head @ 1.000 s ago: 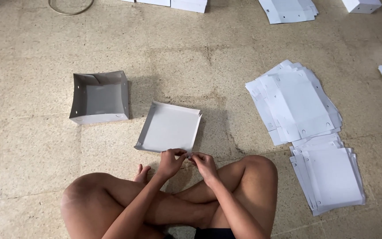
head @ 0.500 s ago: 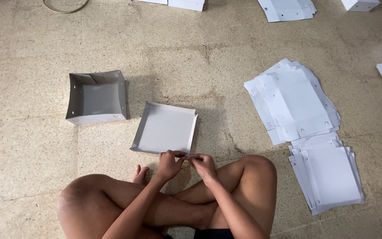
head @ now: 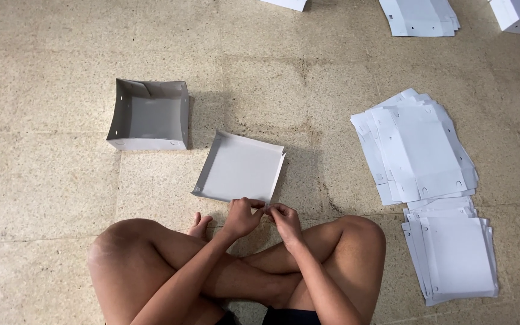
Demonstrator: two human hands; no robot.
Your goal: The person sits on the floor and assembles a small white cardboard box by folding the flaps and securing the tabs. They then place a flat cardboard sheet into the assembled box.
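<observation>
Currently left hand (head: 243, 218) and right hand (head: 284, 218) both pinch the near edge of the shallow white cardboard tray (head: 240, 168), flat on the speckled stone floor (head: 43, 174) by the crossed legs, within reach for folding.

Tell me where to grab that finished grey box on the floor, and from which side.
Pinch one upright side wall of the finished grey box from above. It sits open-top on the floor, walls standing and thin, rim free all round; the near wall faces the person.
</observation>
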